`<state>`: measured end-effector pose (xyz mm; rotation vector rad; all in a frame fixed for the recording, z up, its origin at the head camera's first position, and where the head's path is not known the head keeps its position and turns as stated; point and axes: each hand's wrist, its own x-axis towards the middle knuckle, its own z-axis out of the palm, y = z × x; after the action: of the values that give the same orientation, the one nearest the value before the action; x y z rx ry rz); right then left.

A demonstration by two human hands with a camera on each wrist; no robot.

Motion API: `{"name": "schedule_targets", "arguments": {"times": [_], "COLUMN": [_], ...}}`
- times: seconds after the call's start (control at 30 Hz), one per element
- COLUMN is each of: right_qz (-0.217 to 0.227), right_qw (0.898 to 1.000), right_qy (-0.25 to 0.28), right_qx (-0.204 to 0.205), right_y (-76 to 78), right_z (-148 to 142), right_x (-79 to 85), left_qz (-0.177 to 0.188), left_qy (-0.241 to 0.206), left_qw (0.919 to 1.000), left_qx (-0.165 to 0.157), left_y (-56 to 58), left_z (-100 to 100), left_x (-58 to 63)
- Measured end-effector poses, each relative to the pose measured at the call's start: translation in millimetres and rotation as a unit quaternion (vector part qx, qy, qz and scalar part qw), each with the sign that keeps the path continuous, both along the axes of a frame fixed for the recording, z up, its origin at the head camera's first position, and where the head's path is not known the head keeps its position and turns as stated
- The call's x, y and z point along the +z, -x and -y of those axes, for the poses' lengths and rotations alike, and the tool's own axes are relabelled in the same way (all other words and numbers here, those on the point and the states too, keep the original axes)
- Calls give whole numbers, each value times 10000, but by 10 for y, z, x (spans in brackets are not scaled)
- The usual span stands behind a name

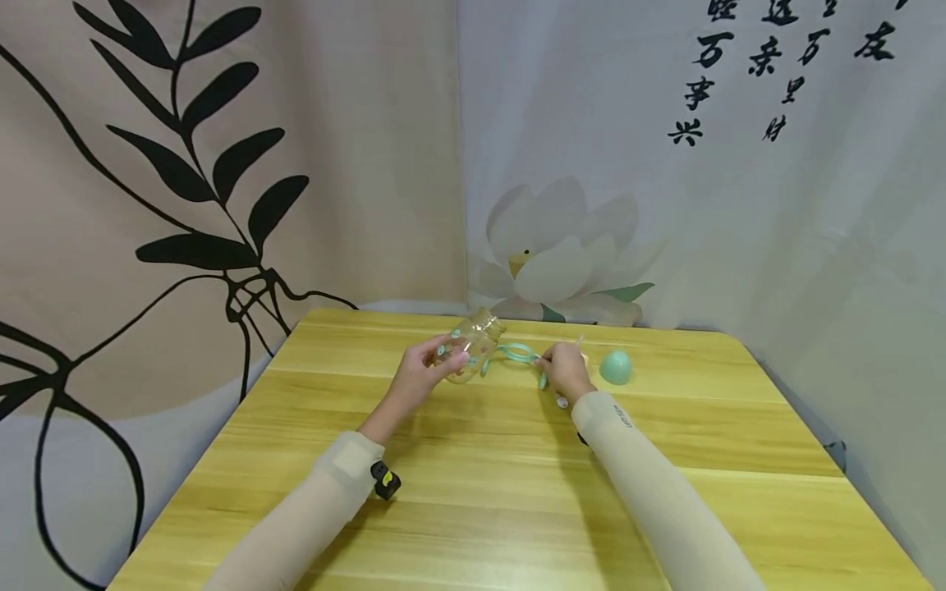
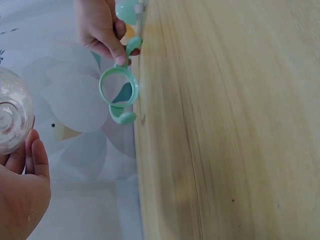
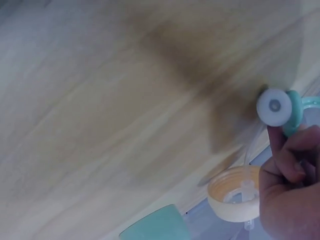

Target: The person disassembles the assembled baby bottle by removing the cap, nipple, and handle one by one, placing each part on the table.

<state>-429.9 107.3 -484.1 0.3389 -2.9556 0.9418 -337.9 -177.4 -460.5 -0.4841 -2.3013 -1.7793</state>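
Note:
In the head view my left hand [image 1: 429,367] holds a clear bottle [image 1: 473,349] with small printed marks, tilted so that its open threaded neck points away to the upper right. Its base faces the left wrist camera. My right hand [image 1: 567,371] pinches a mint-green two-handled bottle holder [image 2: 125,118], a ring with a curved grip on each side. The ring is beside the bottle, apart from it. Close to my right fingers is a white round straw weight [image 3: 274,107] on a thin clear straw [image 3: 248,155]; whether the fingers touch it I cannot tell.
A mint-green domed cap [image 1: 616,368] stands on the wooden table [image 1: 473,492], right of my right hand. Near it lies a cream screw collar [image 3: 232,210], with the straw passing by it. A printed curtain [image 1: 369,164] hangs behind the table's far edge.

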Motion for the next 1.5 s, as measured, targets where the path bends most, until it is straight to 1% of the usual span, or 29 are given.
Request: {"name": "schedule_targets", "arguments": {"times": [0.2,0.3,0.4,0.47,0.53,0.63,0.73,0.83,0.9,0.97,1.03,1.1,1.17,1.27,1.4,1.5], "right_qz": [92,159,155,132,10,-261,-596,-845,-911,-887,-797,-718,-650,-597,-686,-701], "right_qw": [9999,9998,9996,9992,9988,9971,9942,9911,9899,9894,9895,9895,9893,9895,9889,9888], "right_qy": [48,120,249,382,495,694,830,932,1009,1102,1183,1222,1260,1252,1270,1284], "right_qx": [-12,-38,-2,3,-64,-175,-325,-436,-411,-325,-248,-282,-355,-410,-346,-310], "right_y": [3,-7,-25,-41,-51,-53,-38,-22,-22,-32,-47,-65,-83,-97,-108,-132], "right_z": [-74,-105,-125,-132,-134,-133,-142,-179,-214,-252,-277,-283,-282,-270,-249,-234], "right_x": [-16,1,23,34,49,65,66,61,58,48,24,-5,-18,-13,-1,-13], "left_qz": [-4,15,35,85,149,258,372,500,567,638,691,759,838,919,1007,1084], "left_qy": [-3,-82,-187,-344,-453,-520,-396,-343,-342,-404,-472,-488,-431,-208,212,563], "left_qw": [10000,10000,9998,9993,9988,9983,9979,9970,9964,9957,9948,9941,9933,9924,9894,9848], "left_qx": [-33,-50,-32,-89,-93,59,357,491,525,537,574,602,670,797,1021,1233], "left_y": [31,45,52,60,69,95,143,198,226,238,243,242,253,299,388,428], "left_z": [-58,-87,-115,-133,-148,-149,-131,-112,-100,-94,-88,-87,-87,-70,-18,19], "left_x": [-30,-38,-37,-36,-33,-29,-50,-78,-106,-128,-154,-160,-151,-113,-79,-83]}}
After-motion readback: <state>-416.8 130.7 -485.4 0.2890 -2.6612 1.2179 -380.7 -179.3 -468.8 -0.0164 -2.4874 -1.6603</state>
